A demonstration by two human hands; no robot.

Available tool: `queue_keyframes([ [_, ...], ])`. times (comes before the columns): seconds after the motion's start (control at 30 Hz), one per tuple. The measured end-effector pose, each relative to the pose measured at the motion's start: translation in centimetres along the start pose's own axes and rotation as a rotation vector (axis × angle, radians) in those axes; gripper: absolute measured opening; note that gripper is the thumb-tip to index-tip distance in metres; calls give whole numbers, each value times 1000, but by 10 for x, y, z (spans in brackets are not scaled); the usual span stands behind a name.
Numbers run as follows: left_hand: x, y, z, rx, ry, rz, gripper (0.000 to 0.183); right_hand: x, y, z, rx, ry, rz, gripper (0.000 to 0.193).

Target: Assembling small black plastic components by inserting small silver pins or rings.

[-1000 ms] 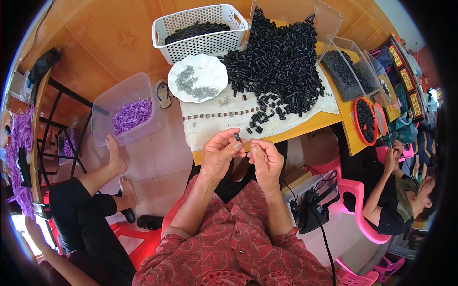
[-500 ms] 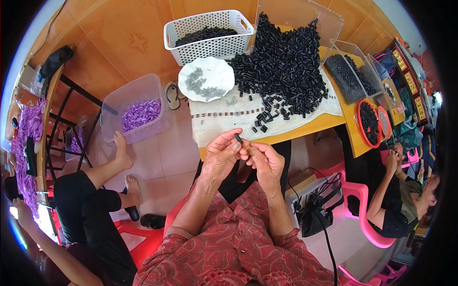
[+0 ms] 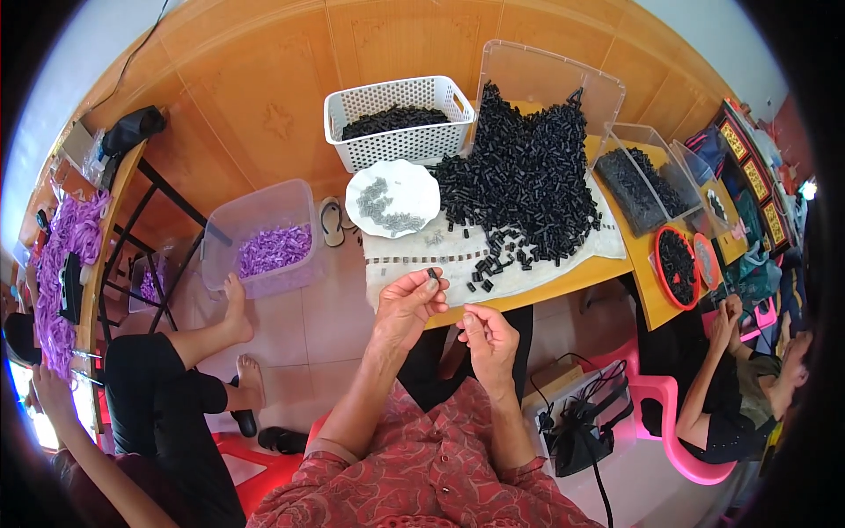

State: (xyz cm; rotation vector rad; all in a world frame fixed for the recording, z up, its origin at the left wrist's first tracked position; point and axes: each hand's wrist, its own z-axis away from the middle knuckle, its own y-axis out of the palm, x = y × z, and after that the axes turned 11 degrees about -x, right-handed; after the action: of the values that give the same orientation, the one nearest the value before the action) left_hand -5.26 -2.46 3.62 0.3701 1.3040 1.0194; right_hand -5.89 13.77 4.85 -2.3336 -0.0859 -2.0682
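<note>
1 short black piece (image 3: 432, 275) is pinched in the left hand (image 3: 411, 301), between the thumb and the fingers. Its exposed end points up and away from the person, toward the tabletop (image 3: 638, 264); the long axis seems to slant slightly from upper left to lower right, though the fingertips hide the lower part. The right hand (image 3: 488, 341) is curled closed just beside it, thumb against the index finger; I cannot tell whether it grips anything small. The 2 hands are apart, at the tabletop's near edge.

The tabletop is yellow, partly covered by a white cloth (image 3: 393, 280) with a brown-checked line. A large heap of black pieces (image 3: 528, 172) spreads across it, some scattered toward the near edge. Left of the heap are a scalloped white plate (image 3: 421, 195) bearing small clear pieces (image 3: 377, 201) and a white perforated basket (image 3: 407, 146) holding more black ones. To the right stands a red bowl (image 3: 686, 305) of dark pieces.

Around are a wood-panelled wall (image 3: 255, 97), a tiled floor (image 3: 330, 330), a clear tub (image 3: 283, 282) of purple strips and 2 other people, seated left and right.
</note>
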Motion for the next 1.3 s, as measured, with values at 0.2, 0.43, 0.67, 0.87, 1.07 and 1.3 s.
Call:
queue_keyframes([
  [0.2, 2, 4, 4, 116, -32, 59, 26, 2, 3, -6, 22, -30, 19, 17],
  [0.43, -7, 6, 3, 95, -82, 67, 28, 4, 1, 2, 33, 1, 22, 17],
  [0.67, -82, 60, -111, 19, 83, -69, 17, -1, 0, 5, 15, -76, 12, 16],
  [0.87, -149, 64, -170, -77, 323, -143, 18, 8, 8, 13, 62, -114, 20, 14],
  [1.07, -63, 20, -100, -136, 159, -113, 18, -3, -4, 7, -20, -87, 82, 14],
  [1.3, -22, 1, -23, -166, 162, -86, 23, 2, 12, 9, 5, -121, 106, 12],
])
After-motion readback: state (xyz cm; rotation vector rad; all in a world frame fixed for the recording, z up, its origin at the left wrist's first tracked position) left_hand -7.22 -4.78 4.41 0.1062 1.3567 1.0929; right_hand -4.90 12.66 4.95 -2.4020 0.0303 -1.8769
